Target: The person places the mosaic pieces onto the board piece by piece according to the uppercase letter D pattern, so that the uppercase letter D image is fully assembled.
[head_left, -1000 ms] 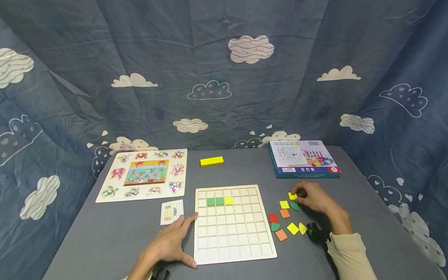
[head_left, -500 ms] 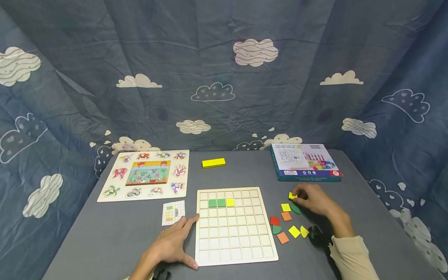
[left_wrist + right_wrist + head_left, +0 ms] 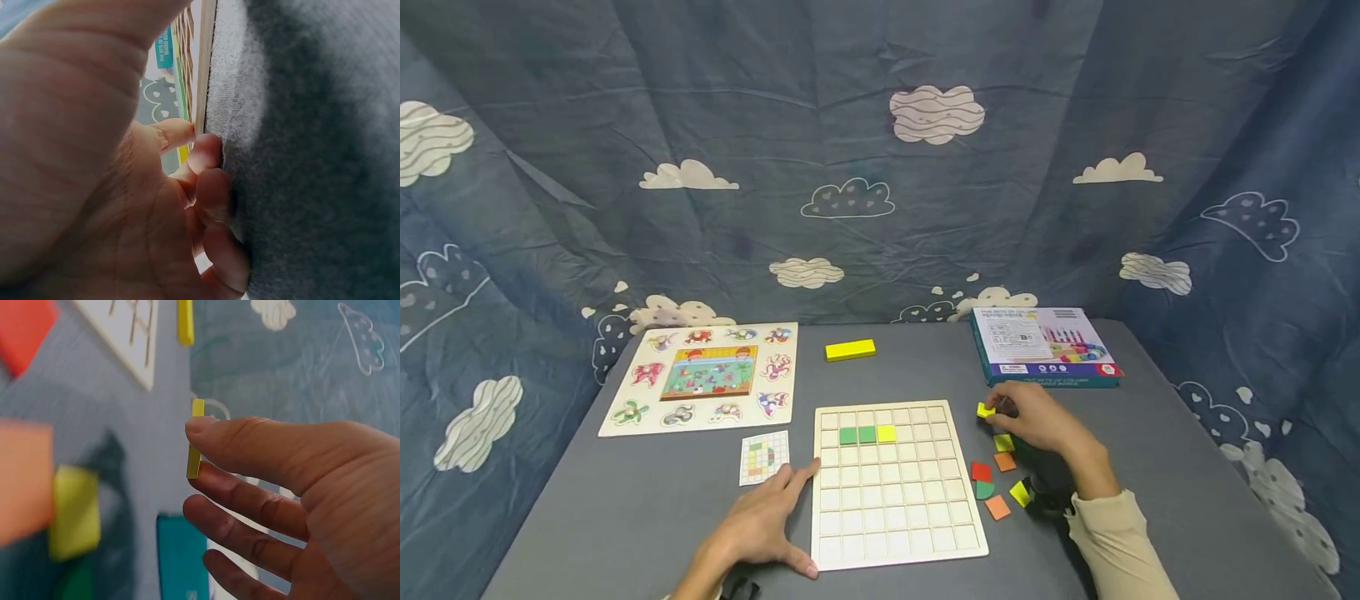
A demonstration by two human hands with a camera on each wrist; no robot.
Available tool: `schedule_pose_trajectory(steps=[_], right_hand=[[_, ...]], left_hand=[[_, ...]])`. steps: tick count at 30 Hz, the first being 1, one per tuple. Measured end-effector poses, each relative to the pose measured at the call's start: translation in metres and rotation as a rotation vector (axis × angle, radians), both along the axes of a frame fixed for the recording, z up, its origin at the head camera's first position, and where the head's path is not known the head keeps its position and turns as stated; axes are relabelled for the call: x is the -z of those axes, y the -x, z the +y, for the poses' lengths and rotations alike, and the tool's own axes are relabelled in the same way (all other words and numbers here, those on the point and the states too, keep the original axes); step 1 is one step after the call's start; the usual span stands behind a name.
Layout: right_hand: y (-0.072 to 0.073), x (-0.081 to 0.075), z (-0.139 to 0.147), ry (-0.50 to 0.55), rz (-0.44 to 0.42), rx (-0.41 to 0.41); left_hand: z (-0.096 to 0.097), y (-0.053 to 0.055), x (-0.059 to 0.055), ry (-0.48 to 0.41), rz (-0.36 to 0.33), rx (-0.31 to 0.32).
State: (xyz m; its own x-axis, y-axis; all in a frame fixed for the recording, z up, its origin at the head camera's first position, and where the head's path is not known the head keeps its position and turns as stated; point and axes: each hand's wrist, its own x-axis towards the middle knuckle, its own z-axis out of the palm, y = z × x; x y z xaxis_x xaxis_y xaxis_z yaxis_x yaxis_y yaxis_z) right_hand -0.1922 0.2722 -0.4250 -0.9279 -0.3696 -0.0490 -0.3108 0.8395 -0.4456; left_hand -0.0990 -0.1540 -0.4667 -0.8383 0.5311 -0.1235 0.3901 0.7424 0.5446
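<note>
My right hand (image 3: 1033, 414) pinches a yellow square tile (image 3: 985, 410) between thumb and index finger, above the table to the right of the grid board. In the right wrist view the yellow tile (image 3: 195, 439) is seen edge-on, the other fingers loosely bent below it. My left hand (image 3: 762, 521) rests at the left edge of the wooden grid board (image 3: 887, 496), with thumb and index finger spread along it. In the left wrist view the left hand's fingertips (image 3: 206, 153) touch the board's edge (image 3: 205, 69). Two green tiles (image 3: 857, 435) and a yellow tile (image 3: 887, 433) sit in the board's second row.
Loose tiles lie right of the board, among them a red square (image 3: 981, 472), a green quarter-round (image 3: 985, 491) and an orange square (image 3: 997, 507). A pattern card (image 3: 764, 457), an animal puzzle (image 3: 700, 379), a yellow block (image 3: 850, 350) and a flat box (image 3: 1045, 347) surround the board.
My right hand has lifted the yellow tile off the table and moved left with it, toward the board. The left hand stays at the board's edge.
</note>
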Motion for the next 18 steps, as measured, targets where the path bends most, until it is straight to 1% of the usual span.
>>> schedule_pose_trajectory(steps=[5,6,7,8,10,12,14,16,18], right_hand=[[0.007,-0.007,-0.025,0.041,0.044,-0.057],[0.007,-0.007,-0.030,0.051,0.051,-0.064],[0.006,-0.006,-0.035,0.060,0.054,-0.067],[0.006,-0.005,-0.040,0.069,0.056,-0.073],[0.004,-0.002,-0.052,0.085,0.056,-0.091],[0.003,0.001,-0.064,0.103,0.058,-0.120],[0.003,0.002,-0.076,0.119,0.062,-0.158],[0.002,0.002,-0.087,0.127,0.075,-0.185],[0.001,0.000,-0.097,0.140,0.094,-0.197]], left_hand=[[-0.001,0.001,0.002,0.002,-0.016,-0.005],[-0.001,0.001,0.002,0.001,-0.025,-0.007],[-0.001,0.002,0.005,0.006,-0.026,-0.007],[-0.002,0.002,0.007,0.010,-0.022,-0.008],[-0.002,0.001,0.008,0.003,-0.016,-0.003],[-0.004,0.002,0.011,0.013,0.000,-0.003],[-0.004,0.001,0.010,0.015,0.007,-0.003],[-0.003,0.001,0.007,0.012,-0.003,-0.007],[-0.002,0.001,0.004,0.004,-0.007,-0.001]])
